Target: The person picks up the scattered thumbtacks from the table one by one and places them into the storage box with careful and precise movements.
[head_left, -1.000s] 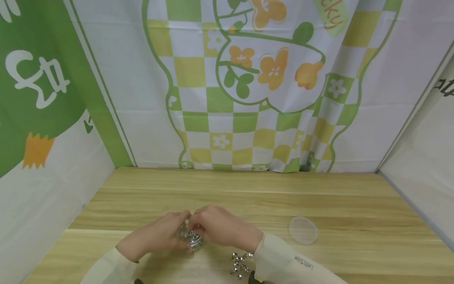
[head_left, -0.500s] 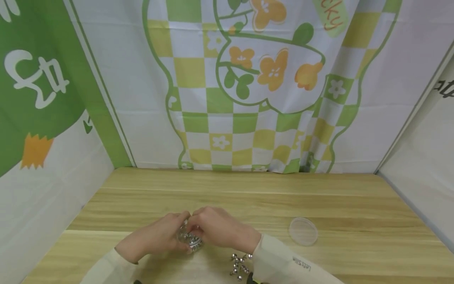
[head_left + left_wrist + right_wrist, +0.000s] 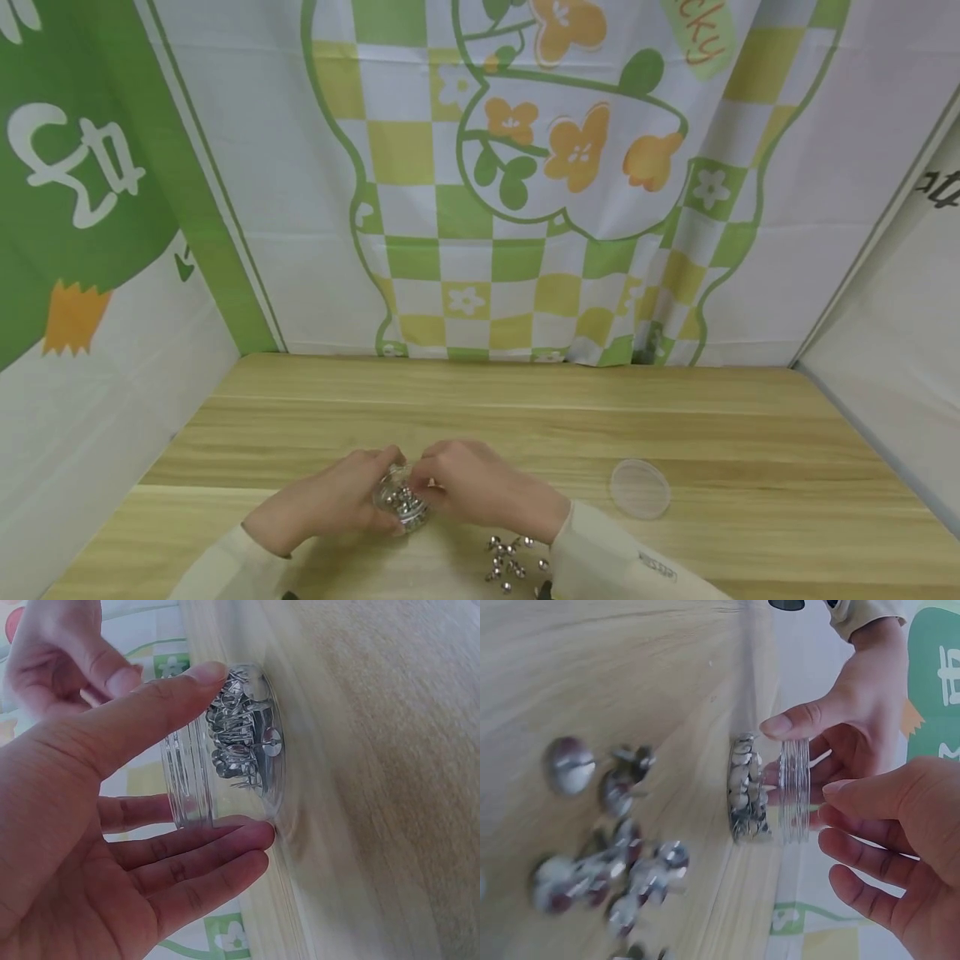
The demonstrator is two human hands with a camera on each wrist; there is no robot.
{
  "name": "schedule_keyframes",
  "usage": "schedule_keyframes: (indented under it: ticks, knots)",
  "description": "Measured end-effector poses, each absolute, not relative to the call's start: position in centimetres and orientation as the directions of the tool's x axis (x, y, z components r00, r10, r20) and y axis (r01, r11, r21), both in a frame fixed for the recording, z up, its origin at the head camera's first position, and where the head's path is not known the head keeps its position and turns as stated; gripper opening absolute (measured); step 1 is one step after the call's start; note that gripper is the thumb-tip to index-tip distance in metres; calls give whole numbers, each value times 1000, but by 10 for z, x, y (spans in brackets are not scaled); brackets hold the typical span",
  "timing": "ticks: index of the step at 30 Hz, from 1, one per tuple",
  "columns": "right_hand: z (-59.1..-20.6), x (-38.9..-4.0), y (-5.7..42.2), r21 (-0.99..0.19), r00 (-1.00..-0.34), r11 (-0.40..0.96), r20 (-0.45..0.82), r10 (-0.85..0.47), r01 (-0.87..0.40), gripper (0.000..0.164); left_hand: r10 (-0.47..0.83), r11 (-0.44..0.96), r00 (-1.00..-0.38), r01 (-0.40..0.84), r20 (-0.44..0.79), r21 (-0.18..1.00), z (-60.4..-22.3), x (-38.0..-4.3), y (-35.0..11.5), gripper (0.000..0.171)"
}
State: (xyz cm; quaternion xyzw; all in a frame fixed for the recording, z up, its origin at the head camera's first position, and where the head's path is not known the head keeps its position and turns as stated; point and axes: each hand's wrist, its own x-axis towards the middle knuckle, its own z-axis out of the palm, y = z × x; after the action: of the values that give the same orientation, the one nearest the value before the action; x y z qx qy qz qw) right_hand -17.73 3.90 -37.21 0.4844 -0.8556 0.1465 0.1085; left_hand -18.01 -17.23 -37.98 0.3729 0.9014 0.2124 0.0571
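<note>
My left hand (image 3: 337, 496) grips a clear round jar (image 3: 193, 780) by its sides, thumb on one side and fingers on the other. Silver thumbtacks (image 3: 240, 735) fill the jar's lower part, and its mouth faces up. At the mouth, on the right, is my right hand (image 3: 483, 487), with thumb and index finger drawn together in the right wrist view. Cannot tell whether a thumbtack sits between those fingertips. A loose group of thumbtacks (image 3: 649, 877) lies on the table near my right forearm.
A clear round lid (image 3: 640, 489) lies flat on the wooden table (image 3: 525, 400), right of my hands. Patterned cloth (image 3: 465, 258) hangs behind the table's far edge, with white cloth along both sides. My right sleeve (image 3: 630, 554) passes close beside the loose thumbtacks.
My right hand has drawn slightly to the right from the jar's mouth, so more of the contents show. The right sleeve has shifted right, uncovering another loose thumbtack. My left hand keeps its grip.
</note>
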Motion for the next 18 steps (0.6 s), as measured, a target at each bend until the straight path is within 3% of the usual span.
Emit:
schedule_keyframes:
  ticks: [8, 18]
  knots:
    - [-373, -167, 69, -176, -556, 528, 310, -771, -831, 10, 666, 648, -745, 607, 45, 459, -377, -177, -172, 63]
    - [-376, -157, 108, -238, -590, 541, 283, -756, -807, 9, 671, 640, -740, 609, 45, 469, -379, -177, -172, 63]
